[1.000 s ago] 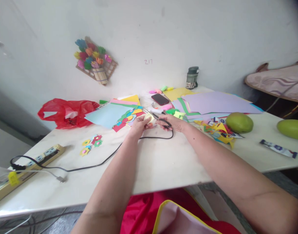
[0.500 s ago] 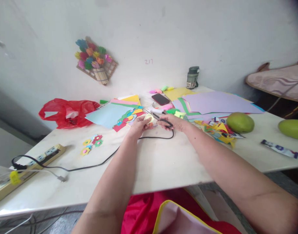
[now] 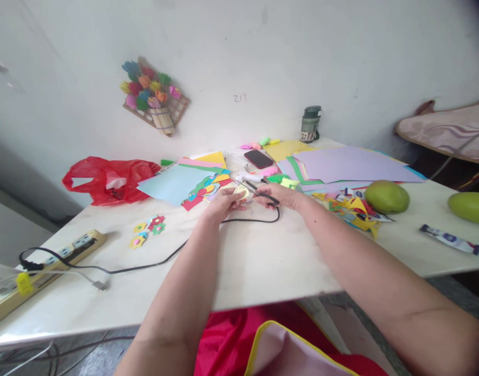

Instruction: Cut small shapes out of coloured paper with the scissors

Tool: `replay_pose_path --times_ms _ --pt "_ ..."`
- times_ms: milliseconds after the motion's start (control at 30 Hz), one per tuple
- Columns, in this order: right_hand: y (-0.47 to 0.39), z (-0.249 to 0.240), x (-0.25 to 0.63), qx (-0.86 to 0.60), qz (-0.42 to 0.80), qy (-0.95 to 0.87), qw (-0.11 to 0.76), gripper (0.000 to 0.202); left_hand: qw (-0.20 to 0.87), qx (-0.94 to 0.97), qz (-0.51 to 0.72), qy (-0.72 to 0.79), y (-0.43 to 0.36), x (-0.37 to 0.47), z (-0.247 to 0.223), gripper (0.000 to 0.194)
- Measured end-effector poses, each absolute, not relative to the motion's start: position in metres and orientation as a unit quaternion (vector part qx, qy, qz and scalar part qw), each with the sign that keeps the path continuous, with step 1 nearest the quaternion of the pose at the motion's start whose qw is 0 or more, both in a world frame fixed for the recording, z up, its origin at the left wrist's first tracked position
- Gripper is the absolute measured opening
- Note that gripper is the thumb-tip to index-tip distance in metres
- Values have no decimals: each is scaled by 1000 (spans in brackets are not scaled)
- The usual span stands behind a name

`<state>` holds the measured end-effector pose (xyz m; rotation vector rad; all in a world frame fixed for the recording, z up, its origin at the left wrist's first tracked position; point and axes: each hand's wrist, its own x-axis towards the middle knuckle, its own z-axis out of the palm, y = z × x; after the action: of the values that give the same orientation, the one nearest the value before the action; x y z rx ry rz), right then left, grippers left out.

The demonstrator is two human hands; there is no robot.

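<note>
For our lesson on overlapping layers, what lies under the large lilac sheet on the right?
Beneath the lilac sheet, blue paper shows past its right end and green paper past its left. Whatever its middle covers cannot be seen.

The scissors (image 3: 250,188) in the right grip (image 3: 284,196) had changed their set: the dark handles (image 3: 267,198), spread into a loop before, had drawn together into a nearly straight bar. The pale yellow paper (image 3: 241,194) in the left grip (image 3: 220,203) had turned slightly and showed a rounder outline, while the fingers (image 3: 238,207) beneath it had shifted and showed more plainly. The camera's view had slipped very slightly.
</note>
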<state>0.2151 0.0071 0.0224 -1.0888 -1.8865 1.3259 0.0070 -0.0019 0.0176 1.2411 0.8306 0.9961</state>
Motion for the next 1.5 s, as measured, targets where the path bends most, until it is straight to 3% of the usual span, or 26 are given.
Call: replay_pose_path --times_ms 333,800,1167,1500 --pt "5 26 216 -413 492 -715 276 27 635 537 407 377 -2 4 18 35" --pt "5 22 214 -415 502 -701 291 34 625 456 491 401 2 9 14 15" --pt "2 25 211 -421 499 -704 280 41 618 482 486 387 5 8 9 35" --pt "5 22 212 -408 499 -705 295 41 625 479 487 378 4 7 11 28"
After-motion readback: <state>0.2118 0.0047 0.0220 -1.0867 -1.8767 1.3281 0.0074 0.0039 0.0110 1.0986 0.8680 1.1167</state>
